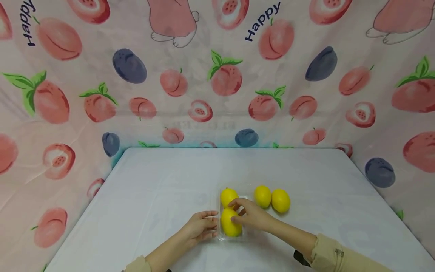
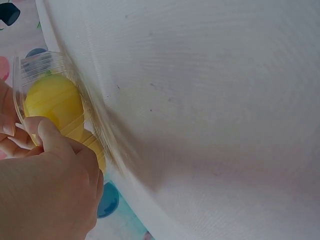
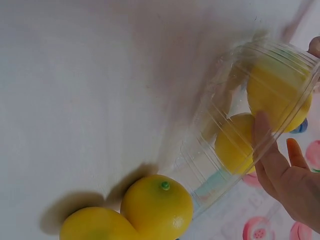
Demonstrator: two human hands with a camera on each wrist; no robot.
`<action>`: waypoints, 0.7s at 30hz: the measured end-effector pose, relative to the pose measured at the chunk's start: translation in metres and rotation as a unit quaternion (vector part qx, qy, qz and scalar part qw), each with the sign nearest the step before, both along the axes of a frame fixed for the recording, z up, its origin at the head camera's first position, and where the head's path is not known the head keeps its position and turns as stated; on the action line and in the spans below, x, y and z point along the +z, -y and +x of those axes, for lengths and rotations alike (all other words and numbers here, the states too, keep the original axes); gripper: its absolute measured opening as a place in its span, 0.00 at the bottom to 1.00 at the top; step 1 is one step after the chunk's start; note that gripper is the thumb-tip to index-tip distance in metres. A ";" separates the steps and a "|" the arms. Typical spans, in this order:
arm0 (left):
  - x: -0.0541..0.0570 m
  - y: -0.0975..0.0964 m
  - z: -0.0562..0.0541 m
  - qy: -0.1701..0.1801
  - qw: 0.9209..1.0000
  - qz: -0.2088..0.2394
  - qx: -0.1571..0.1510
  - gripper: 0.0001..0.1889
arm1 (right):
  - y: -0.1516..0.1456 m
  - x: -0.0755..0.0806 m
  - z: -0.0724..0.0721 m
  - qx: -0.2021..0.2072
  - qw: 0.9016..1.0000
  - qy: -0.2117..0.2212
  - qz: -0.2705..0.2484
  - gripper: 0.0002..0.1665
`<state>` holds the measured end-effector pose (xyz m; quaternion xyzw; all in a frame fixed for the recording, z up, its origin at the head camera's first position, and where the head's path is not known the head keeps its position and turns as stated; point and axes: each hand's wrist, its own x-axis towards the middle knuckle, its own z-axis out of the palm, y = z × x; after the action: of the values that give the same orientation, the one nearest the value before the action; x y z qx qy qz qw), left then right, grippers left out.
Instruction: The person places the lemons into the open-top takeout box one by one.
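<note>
Grasping the near lemon (image 1: 231,226) between thumb and bent fingers, the right hand (image 1: 254,216) comes in from about 4 o'clock in the head view. That lemon lies in a clear tray (image 1: 225,239) on the white surface (image 1: 153,192), with the far lemon (image 1: 229,196) beside it at 12 o'clock. At the tray's 9 o'clock wall, the left hand (image 1: 200,227) touches the side with fairly straight fingers (image 1: 209,213), unclenched. Two loose lemons (image 1: 281,201) sit outside the tray at 2 o'clock from the near lemon, touching each other. A fruit-print cloth (image 1: 200,64) hangs behind.

From the left wrist, the tray shows toward 10 o'clock, yellow fruit visible through its ribbed wall; the left hand, reaching from 8 o'clock, meets its edge.

From the right wrist, the tray fills the 2 o'clock side, a finger overlapping both lemons inside. The loose pair lies near 7 o'clock, one showing a green stem tip (image 3: 165,185).
</note>
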<state>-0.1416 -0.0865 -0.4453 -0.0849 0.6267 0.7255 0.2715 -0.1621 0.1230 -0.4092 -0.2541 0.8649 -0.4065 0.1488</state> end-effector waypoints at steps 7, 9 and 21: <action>-0.001 0.000 0.001 0.000 1.000 0.004 -0.003 0.19 | -0.002 0.001 -0.004 0.001 1.000 0.001 -0.011 0.20; -0.001 0.001 0.000 -0.003 1.000 0.003 -0.004 0.20 | -0.003 0.002 -0.005 -0.001 1.000 -0.003 -0.012 0.20; -0.003 0.001 0.000 -0.011 1.000 0.005 -0.003 0.19 | -0.008 0.008 -0.004 -0.033 0.999 0.012 -0.016 0.20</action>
<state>-0.1416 -0.0875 -0.4478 -0.0739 0.6266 0.7285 0.2670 -0.1664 0.1309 -0.4009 -0.2233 0.8645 -0.4276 0.1416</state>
